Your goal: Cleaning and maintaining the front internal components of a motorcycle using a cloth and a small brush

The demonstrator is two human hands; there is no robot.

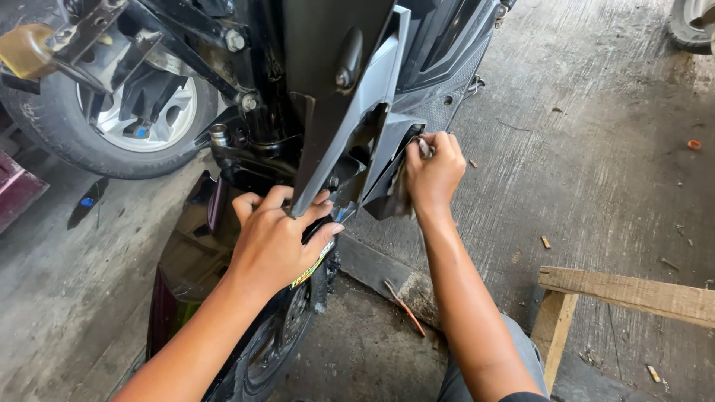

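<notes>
At the scooter's front end, your left hand [274, 237] is wrapped round the lower tip of the grey panel [350, 126], fingers curled over its edge at about seven o'clock from the panel's middle. Your right hand [434, 173] is at three o'clock from that tip, closed tight on a small tool [424, 147] pressed into the gap behind the panel; what kind of tool, you can't tell. Below your left wrist, at six o'clock, sits the dark fender [190, 253] over the front tyre [279, 339]. Up at ten o'clock stands another wheel [119, 119]. On the concrete floor [611, 164] at four o'clock, there's a wooden bench [633, 294].
</notes>
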